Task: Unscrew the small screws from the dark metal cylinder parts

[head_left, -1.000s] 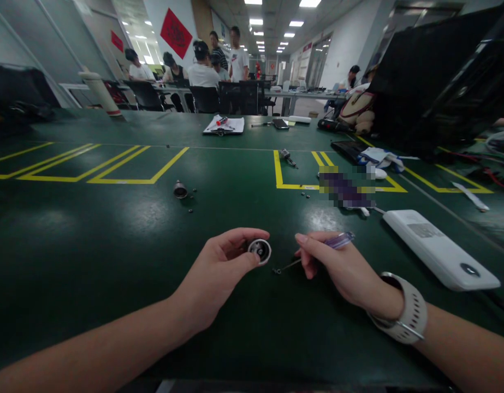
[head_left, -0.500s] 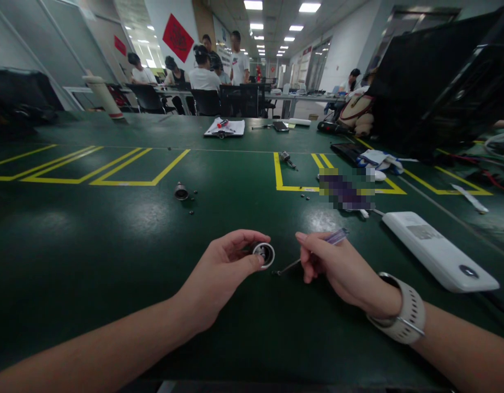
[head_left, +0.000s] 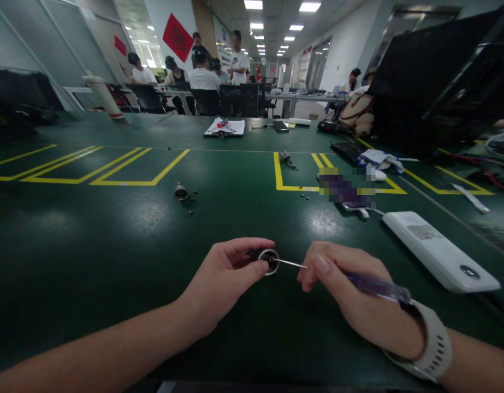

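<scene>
My left hand (head_left: 231, 284) grips a round, hollow metal part (head_left: 273, 271) by its rim, thumb inside the edge, the open end turned to the right. A screwdriver (head_left: 370, 285) with a translucent purplish handle lies across my right hand (head_left: 345, 295), whose fingers are closed around its front. The thin shaft points left, and its tip reaches into the mouth of the metal part. What the tip touches inside is too small to tell. A similar metal part (head_left: 181, 191) stands on the green table (head_left: 92, 262) beyond my left hand, with several tiny dark pieces beside it.
A white power bank (head_left: 440, 251) lies to the right, cabled to a phone (head_left: 350, 194). Another metal assembly (head_left: 288, 160) sits by the yellow tape, near small nuts (head_left: 304, 196). Farther back are a clipboard (head_left: 225, 128), a cloth (head_left: 380, 160) and a large black monitor (head_left: 432, 82).
My right hand has turned the screwdriver from pointing down at the table to nearly level, its tip now in the metal part. My left hand has shifted slightly right with the part.
</scene>
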`<state>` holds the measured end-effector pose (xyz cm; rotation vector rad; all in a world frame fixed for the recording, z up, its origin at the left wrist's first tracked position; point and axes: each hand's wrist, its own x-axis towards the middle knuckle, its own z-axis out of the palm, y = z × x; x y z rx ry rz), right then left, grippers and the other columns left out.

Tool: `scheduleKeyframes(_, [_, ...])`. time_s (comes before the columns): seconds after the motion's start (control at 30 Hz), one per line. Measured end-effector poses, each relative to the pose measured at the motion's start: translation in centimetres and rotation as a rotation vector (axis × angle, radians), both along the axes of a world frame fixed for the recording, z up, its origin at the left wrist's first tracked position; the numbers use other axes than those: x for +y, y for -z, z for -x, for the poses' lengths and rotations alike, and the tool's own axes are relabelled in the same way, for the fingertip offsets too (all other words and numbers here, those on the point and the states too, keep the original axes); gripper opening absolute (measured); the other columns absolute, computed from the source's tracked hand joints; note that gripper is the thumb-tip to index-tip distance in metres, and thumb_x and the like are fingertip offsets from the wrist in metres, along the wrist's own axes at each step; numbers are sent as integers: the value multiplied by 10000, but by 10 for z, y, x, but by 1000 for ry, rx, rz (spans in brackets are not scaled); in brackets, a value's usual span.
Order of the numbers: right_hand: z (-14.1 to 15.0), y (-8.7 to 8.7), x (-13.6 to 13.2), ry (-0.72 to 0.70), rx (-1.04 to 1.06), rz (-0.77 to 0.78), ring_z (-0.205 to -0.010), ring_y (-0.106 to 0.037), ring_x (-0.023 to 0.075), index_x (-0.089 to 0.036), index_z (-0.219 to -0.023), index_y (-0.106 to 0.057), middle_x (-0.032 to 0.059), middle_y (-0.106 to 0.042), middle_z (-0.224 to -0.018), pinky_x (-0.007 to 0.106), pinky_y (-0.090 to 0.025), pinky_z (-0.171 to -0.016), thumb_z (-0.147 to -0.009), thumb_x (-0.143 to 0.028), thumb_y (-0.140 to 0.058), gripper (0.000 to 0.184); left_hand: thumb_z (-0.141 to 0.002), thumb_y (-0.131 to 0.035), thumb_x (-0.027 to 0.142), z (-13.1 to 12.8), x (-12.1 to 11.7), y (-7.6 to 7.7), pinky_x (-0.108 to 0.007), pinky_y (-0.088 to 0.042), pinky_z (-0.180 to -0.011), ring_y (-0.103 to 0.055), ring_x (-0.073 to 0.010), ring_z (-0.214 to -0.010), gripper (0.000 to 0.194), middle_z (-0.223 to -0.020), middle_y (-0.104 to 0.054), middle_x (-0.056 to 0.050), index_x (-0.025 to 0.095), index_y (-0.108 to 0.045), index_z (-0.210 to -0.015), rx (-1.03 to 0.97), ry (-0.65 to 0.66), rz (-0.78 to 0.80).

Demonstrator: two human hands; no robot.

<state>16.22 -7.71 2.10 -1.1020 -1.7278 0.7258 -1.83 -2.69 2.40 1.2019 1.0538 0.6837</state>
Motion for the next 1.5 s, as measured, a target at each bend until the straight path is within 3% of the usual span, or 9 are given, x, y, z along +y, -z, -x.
scheduleKeyframes(0.1, [3,-1,-2,-42,-141,-178,-557,-522,110,-149,-663,-574,24,-572,-591,250,-396,-549,-893,-194,-425,278,-653,-678,194,-1,-1,0,-274,-483,-760,-632,-156,-795,275,-841,-715,-29,173,-688,-927,9,11,-31])
scheduleKeyframes(0.2, [4,1,-3,-76,-220,-254,-570,-516,120,-159,-692,-550,25,-563,-600,259,-395,-555,-884,-165,-429,228,-659,-667,201,-1,-3,-1,-284,-487,-759,-633,-159,-783,254,-831,-713,-31,174,-692,-910,24,11,-52])
scheduleKeyframes(0.7, [11,2,-7,-165,-336,-355,-574,-532,156,-144,-725,-561,68,-594,-593,297,-398,-541,-848,-114,-454,165,-677,-618,183,-4,-2,2,-270,-487,-680,-631,-162,-721,209,-769,-711,-31,174,-710,-865,107,24,-88])
scheduleKeyframes(0.83, [6,1,-5,-68,-75,-175,-603,-559,164,-174,-684,-585,56,-597,-606,306,-426,-583,-885,-210,-420,263,-688,-615,179,-2,0,1,-288,-491,-727,-635,-171,-773,204,-815,-704,-38,159,-686,-878,85,40,-87])
scheduleKeyframes(0.97, [-2,6,9,93,359,224,-600,-562,160,-190,-563,-571,17,-557,-521,324,-450,-710,-885,-355,-446,383,-668,-644,156,0,2,-2,-324,-494,-794,-638,-183,-843,258,-964,-687,-51,159,-623,-925,-2,-8,-39])
scheduleKeyframes(1.1, [-5,17,24,78,440,516,-524,-518,128,-181,-547,-569,-7,-537,-486,279,-435,-614,-829,-425,-529,375,-649,-656,110,1,3,-5,-320,-490,-807,-622,-191,-921,297,-1042,-668,-59,166,-573,-928,-40,-55,10])
scheduleKeyframes(1.5, [-3,20,23,41,303,557,-566,-537,130,-175,-555,-580,-8,-549,-493,275,-424,-626,-818,-471,-530,399,-657,-658,97,3,5,-3,-322,-471,-814,-621,-181,-915,282,-1055,-662,-60,161,-554,-912,-62,-25,48])
